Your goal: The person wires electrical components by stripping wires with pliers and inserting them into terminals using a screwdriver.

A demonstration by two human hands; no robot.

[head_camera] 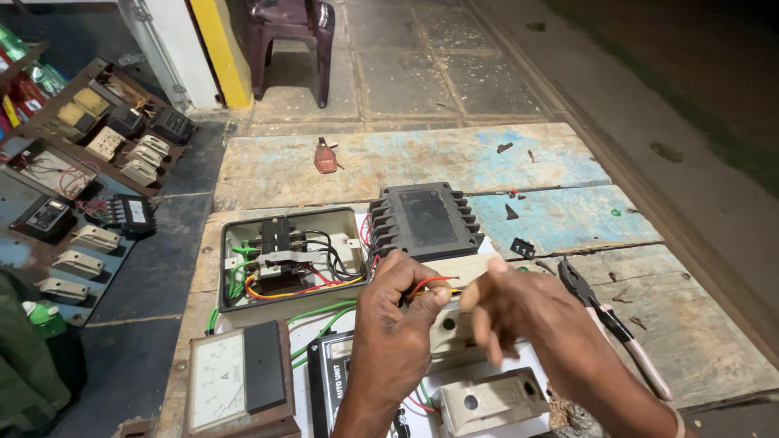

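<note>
The thin red and yellow wires (428, 284) rose in a small loop just in front of the black ribbed switch block (425, 219), near the middle of the worn wooden counter (422, 158). They looked light and limp, the sort that bend at a touch and spring back a little; their plastic sheath would probably be smooth, so a pinch close to the free ends seemed the surest hold, while a hard tug might pull them from whatever terminal they ran to.

The left hand (395, 312) was curled closed, thumb and forefinger pinched on the wire loop, the other fingers folded under. The right hand (519, 312) sat just beside it, loosely half open, its fingers blurred; its fingertips met the wire ends near the left thumb, though whether it truly gripped them could not be told.

Below both hands lay cream-coloured fuse carriers (493, 399). To the left stood an open grey switch box (292, 261) with red, black and green leads inside, and nearer still an analogue meter (241, 381) in a brown case. Pliers (613, 320) with pale handles rested on the counter to the right, apart from the hands. A small red key fob (325, 156) lay far off on the faded blue boards.
</note>
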